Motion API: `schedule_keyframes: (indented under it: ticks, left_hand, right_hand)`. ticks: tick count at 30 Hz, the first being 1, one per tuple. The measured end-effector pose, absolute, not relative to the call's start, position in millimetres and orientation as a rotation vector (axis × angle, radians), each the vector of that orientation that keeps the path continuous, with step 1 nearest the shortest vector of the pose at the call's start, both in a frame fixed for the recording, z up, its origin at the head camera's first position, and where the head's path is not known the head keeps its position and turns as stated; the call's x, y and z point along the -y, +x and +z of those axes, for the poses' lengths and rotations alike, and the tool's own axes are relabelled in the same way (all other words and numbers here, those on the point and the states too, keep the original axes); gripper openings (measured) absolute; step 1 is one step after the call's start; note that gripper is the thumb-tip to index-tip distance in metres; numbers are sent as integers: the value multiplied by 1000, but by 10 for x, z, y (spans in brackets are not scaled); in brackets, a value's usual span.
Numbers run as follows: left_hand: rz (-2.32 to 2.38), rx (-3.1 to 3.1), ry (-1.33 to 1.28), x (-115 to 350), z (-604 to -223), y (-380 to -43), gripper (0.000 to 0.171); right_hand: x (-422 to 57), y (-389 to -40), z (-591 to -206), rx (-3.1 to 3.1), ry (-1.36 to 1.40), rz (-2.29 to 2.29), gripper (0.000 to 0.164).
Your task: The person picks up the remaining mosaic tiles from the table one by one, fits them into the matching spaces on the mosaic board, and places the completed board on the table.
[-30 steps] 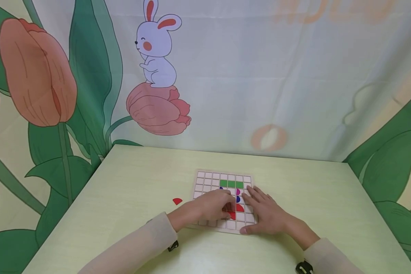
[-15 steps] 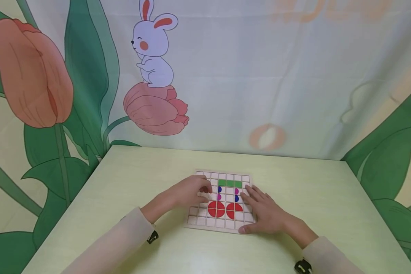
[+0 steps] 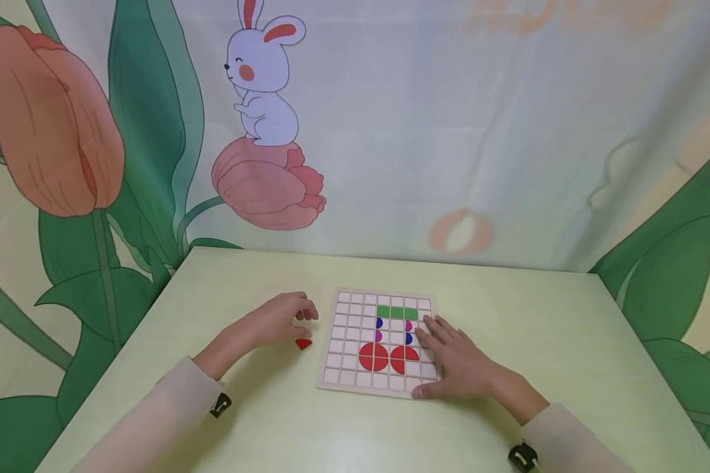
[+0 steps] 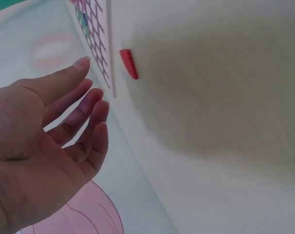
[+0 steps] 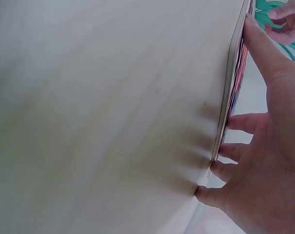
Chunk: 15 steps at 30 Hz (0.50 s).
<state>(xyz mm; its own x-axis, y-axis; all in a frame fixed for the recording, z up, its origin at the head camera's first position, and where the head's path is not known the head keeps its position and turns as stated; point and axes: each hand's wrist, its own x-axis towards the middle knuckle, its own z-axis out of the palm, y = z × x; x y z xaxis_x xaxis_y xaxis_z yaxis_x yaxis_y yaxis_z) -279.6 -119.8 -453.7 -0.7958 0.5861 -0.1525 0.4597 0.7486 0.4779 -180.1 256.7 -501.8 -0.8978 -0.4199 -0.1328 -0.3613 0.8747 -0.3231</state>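
Observation:
A pale gridded board [image 3: 332,378] lies on the table. Fitted in its cells are a full red circle [image 3: 367,351] made of quarter pieces, three red quarter pieces [image 3: 398,353] beside it, three green squares [image 3: 397,312], and small blue and magenta half-circles. Left of the board, my left hand [image 3: 272,320] hovers over a loose red quarter-circle piece [image 3: 304,343], fingers loosely bent and thumb apart. In the left wrist view a gap separates the fingertips from that red piece [image 4: 129,64]. My right hand [image 3: 461,361] rests spread along the board's right edge, its fingertips on the rim.
The pale yellow table [image 3: 509,315] extends around the board on all sides. Behind it hangs a curtain [image 3: 390,144] printed with tulips and a rabbit. A dark wrist strap [image 3: 220,405] shows at the left sleeve.
My left hand has left a red quarter piece on the board and moved left, off the board, to the loose red piece. The right hand has stayed on the board's edge.

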Motion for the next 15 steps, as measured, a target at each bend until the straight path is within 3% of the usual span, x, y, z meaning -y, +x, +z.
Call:
schedule_keyframes:
  ticks: [15]
  left_hand:
    - [569, -2659, 820, 1354, -4745, -2709, 19]
  right_hand:
    - [-2561, -1792, -4990, -2840, -606, -466, 117]
